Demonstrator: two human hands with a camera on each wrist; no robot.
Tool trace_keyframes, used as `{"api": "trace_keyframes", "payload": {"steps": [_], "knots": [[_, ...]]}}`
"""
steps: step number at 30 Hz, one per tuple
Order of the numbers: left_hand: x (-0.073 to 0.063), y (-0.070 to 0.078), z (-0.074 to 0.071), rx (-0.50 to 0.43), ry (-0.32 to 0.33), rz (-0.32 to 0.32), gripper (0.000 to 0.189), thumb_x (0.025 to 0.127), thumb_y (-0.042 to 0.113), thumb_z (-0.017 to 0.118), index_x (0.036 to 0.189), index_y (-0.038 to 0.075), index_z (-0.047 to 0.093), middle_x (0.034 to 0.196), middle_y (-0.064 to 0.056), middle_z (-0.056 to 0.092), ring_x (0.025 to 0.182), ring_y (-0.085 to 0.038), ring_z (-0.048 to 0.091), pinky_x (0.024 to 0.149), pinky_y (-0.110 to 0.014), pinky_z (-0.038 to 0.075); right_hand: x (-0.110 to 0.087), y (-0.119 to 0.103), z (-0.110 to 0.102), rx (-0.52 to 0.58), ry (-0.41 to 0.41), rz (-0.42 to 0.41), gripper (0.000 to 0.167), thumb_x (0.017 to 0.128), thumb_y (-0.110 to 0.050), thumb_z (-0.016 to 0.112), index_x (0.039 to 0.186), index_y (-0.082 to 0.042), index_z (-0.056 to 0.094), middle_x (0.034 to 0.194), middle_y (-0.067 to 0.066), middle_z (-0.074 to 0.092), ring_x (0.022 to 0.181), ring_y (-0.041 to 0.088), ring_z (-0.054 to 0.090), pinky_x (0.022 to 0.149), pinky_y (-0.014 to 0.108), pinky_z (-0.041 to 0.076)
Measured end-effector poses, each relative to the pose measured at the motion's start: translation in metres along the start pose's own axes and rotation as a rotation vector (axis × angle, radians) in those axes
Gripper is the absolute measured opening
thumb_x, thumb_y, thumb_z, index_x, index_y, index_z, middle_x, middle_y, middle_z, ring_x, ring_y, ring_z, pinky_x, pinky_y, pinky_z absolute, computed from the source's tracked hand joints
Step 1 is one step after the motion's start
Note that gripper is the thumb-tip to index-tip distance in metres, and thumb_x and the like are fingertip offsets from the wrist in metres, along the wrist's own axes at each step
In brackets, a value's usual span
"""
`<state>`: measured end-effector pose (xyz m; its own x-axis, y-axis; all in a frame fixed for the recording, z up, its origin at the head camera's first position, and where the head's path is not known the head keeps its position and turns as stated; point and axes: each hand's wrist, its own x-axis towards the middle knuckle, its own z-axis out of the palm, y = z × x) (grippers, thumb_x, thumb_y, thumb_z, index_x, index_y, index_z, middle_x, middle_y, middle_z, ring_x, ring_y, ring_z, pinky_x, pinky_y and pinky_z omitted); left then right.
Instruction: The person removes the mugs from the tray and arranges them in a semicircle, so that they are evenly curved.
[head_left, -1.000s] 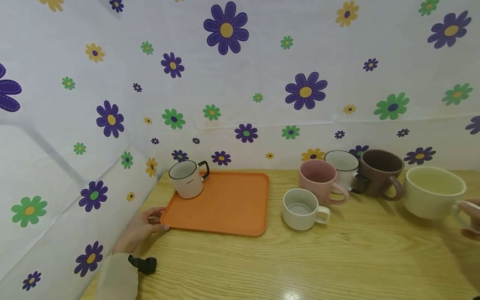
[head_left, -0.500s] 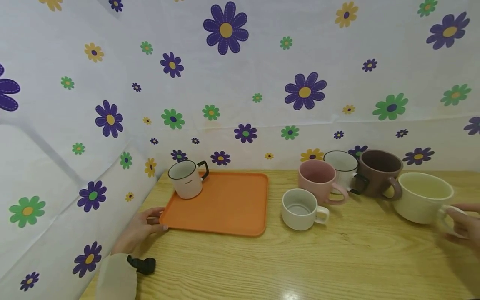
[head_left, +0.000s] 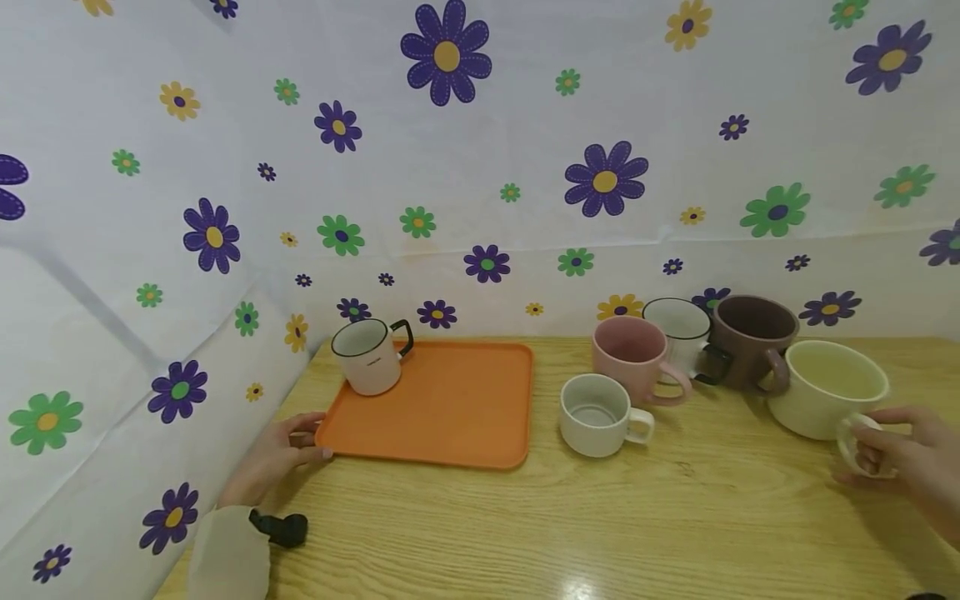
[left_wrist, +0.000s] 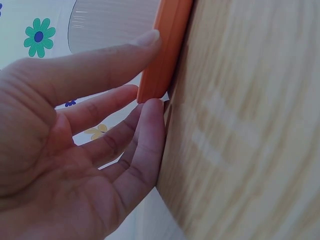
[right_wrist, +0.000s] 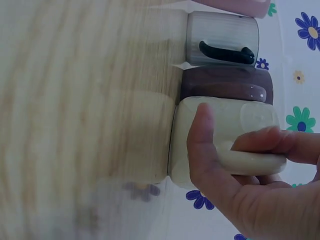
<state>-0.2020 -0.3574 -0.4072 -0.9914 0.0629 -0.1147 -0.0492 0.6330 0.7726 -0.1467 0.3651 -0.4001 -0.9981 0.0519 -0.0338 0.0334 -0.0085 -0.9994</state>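
My right hand [head_left: 911, 454] grips the handle of a large pale-yellow mug [head_left: 813, 408] at the right. In the right wrist view, fingers and thumb wrap that handle, and the yellow mug [right_wrist: 182, 135] stands right beside a brown mug [right_wrist: 225, 82]. At the left, my left hand [head_left: 270, 458] holds the near left corner of an orange tray [head_left: 457, 417]. The left wrist view has the thumb along one edge of the tray [left_wrist: 170, 50] and the other fingertips at its corner. A white mug with a black handle [head_left: 367, 358] stands on the tray's far left corner.
Between tray and yellow mug stand a small cream cup [head_left: 596, 429], a pink mug [head_left: 630, 367] and another black-handled white mug [head_left: 678, 342], with the brown mug close by. A flower-patterned cloth [head_left: 525, 125] hangs behind the wooden table [head_left: 465, 533].
The right hand has moved left into view with the yellow mug, which now overlaps the brown mug's handle. The left hand stays at the tray corner; the camera view shifts slightly.
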Motion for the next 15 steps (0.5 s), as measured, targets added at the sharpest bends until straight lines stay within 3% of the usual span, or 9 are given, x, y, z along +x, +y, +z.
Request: {"api": "trace_keyframes", "payload": {"steps": [9,11,15], "knots": [[-0.0006,-0.0005,-0.0031,0.0,-0.003,-0.005,0.069,0.09,0.009,0.077,0.146,-0.011,0.042,0.134,-0.032,0.054,0.116,-0.04,0.061,0.096,-0.047,0.051,0.0002,-0.006,0.0104,-0.081,0.038,0.027,0.019,0.107,-0.001,0.042,0.093,-0.004,0.055,0.068,0.008,0.052,0.059,0.017,0.055,0.059,0.036,0.06],[-0.0007,-0.0001,-0.0034,0.0,-0.003,-0.005,0.069,0.09,0.009,0.077,0.146,-0.011,0.042,0.134,-0.032,0.054,0.115,-0.04,0.061,0.095,-0.047,0.051,0.0005,-0.0051,0.0089,-0.065,0.038,0.029,0.019,0.107,-0.001,0.044,0.094,-0.006,0.056,0.068,0.008,0.053,0.06,0.017,0.056,0.059,0.036,0.06],[-0.0011,0.0002,-0.0038,0.006,0.0,-0.003,0.069,0.09,0.009,0.077,0.146,-0.011,0.042,0.134,-0.032,0.054,0.115,-0.04,0.061,0.094,-0.045,0.052,0.0004,-0.0015,0.0075,-0.015,0.053,0.026,0.005,0.107,-0.002,0.046,0.102,-0.001,0.046,0.069,0.008,0.054,0.061,0.015,0.057,0.059,0.036,0.06]]}}
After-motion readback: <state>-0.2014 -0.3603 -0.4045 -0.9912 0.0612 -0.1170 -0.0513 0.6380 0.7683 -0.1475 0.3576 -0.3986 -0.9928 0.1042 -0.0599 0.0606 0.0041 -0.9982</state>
